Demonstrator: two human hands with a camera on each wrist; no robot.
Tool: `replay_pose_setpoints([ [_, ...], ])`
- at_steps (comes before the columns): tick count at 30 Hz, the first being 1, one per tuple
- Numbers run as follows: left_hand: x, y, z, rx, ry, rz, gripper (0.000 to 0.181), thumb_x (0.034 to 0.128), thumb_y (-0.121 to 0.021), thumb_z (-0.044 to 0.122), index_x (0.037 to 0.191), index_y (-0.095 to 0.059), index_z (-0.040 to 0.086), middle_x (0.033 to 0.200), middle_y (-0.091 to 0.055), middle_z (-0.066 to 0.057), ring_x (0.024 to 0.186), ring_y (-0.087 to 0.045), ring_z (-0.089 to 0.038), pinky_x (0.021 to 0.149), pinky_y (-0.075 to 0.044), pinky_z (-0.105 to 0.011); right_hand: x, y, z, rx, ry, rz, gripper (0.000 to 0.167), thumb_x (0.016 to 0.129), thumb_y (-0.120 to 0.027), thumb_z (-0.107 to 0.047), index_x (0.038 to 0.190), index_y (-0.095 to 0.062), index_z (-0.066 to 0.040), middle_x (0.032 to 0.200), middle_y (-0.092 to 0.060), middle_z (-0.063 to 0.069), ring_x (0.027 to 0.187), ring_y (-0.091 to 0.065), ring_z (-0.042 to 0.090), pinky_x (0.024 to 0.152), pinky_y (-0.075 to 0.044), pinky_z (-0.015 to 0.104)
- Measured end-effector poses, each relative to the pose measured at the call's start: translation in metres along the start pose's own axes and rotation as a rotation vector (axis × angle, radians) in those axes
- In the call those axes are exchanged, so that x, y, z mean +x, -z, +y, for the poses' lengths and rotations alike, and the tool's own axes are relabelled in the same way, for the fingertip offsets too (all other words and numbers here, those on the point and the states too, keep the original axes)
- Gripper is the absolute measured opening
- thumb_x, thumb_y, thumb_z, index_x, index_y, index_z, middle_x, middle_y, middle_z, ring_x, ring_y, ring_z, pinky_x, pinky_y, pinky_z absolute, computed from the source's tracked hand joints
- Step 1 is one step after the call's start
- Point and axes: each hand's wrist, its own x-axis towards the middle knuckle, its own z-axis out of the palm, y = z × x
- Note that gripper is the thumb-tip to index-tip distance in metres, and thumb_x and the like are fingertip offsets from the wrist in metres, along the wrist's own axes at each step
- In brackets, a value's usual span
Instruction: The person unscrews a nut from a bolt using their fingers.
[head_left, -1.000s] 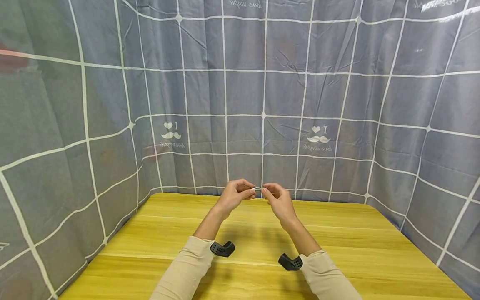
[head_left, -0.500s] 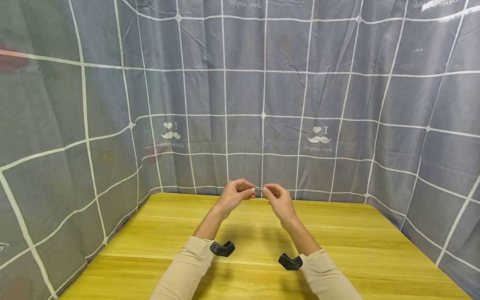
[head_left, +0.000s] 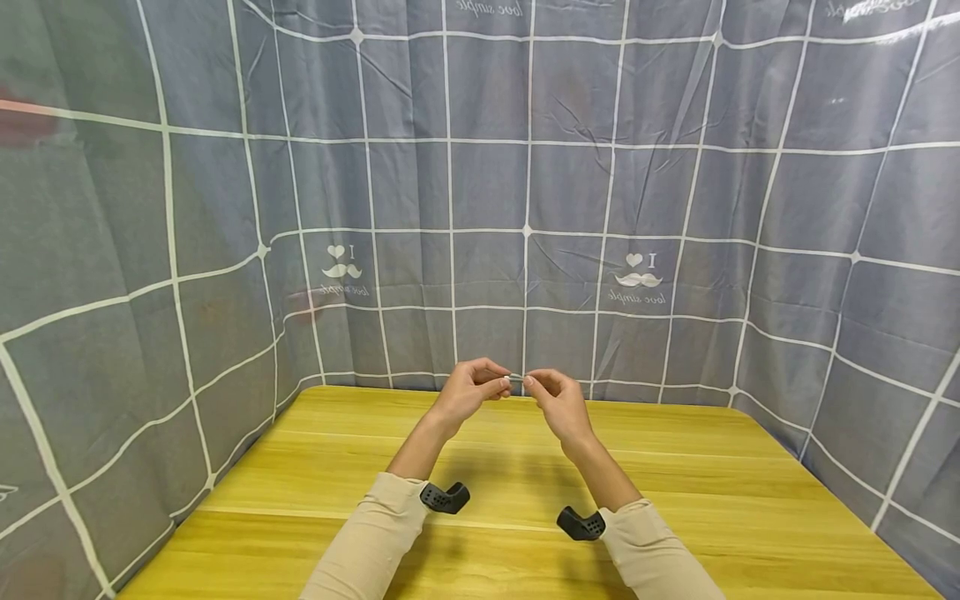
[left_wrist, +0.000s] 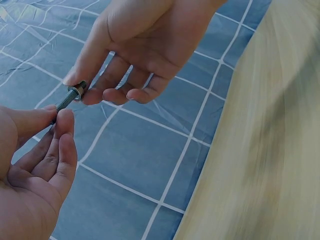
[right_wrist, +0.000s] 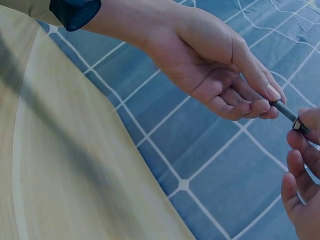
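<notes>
My left hand [head_left: 467,393] and right hand [head_left: 561,407] meet fingertip to fingertip above the table's far edge, a small metal bolt [head_left: 517,377] bridging them. In the left wrist view my left thumb and fingers pinch one end of the threaded shank [left_wrist: 64,101]. At its other end sits a shiny nut with a washer-like flange [left_wrist: 76,92], which my right thumb and forefinger pinch. From the right wrist view the bolt [right_wrist: 285,111] slants down to the nut [right_wrist: 298,124], partly covered by my right fingertips. The remaining right fingers curl loosely.
A yellow wood-grain table [head_left: 360,500] lies under both forearms. Grey-blue curtain [head_left: 480,192] with white grid lines surrounds it at the back and sides. Black wrist devices [head_left: 446,497] stick out from both beige sleeves.
The right fingertips have shifted very slightly at the bolt. The left hand and both forearms keep their places.
</notes>
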Motion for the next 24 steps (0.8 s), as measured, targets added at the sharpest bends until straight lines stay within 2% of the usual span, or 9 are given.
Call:
replay_pose_setpoints([
  [8,-0.0001,0.0008,-0.0018,0.003,0.001,0.008,0.016,0.1012,-0.067,0.003,0.114,-0.070,-0.006,0.102,-0.074,-0.019,0.095,-0.072,-0.036,0.088,-0.057,-0.039,-0.0013,0.0000,-0.0002,0.037,0.011,-0.014,0.020,0.101,-0.069,-0.007,0.120,-0.069,0.000,0.113,-0.068,0.014,0.103,-0.064,0.027,0.095,-0.050,0.048],
  [14,-0.0003,0.0008,-0.0013,-0.003,0.006,0.004,0.019,0.1012,-0.067,0.003,0.116,-0.069,-0.008,0.106,-0.073,-0.023,0.096,-0.072,-0.036,0.089,-0.057,-0.039,-0.0022,-0.0006,0.0002,0.003,-0.006,-0.007,0.025,0.103,-0.068,-0.017,0.121,-0.069,0.001,0.110,-0.071,0.013,0.100,-0.063,0.027,0.087,-0.052,0.040],
  [17,-0.0006,0.0010,-0.0009,-0.002,-0.001,0.000,0.020,0.1013,-0.067,0.004,0.117,-0.068,-0.009,0.106,-0.073,-0.024,0.097,-0.071,-0.037,0.088,-0.057,-0.039,-0.0019,-0.0007,-0.0002,0.003,-0.001,-0.010,0.025,0.104,-0.067,-0.016,0.119,-0.069,0.004,0.108,-0.071,0.015,0.100,-0.062,0.029,0.085,-0.051,0.039],
  [24,-0.0011,0.0025,-0.0001,0.001,-0.004,-0.008,0.025,0.1017,-0.066,0.004,0.120,-0.065,-0.013,0.105,-0.074,-0.019,0.093,-0.072,-0.028,0.088,-0.057,-0.036,-0.0017,-0.0004,-0.0017,0.053,0.013,-0.025,0.023,0.101,-0.068,-0.005,0.122,-0.066,0.003,0.119,-0.068,0.019,0.105,-0.065,0.029,0.092,-0.050,0.045],
])
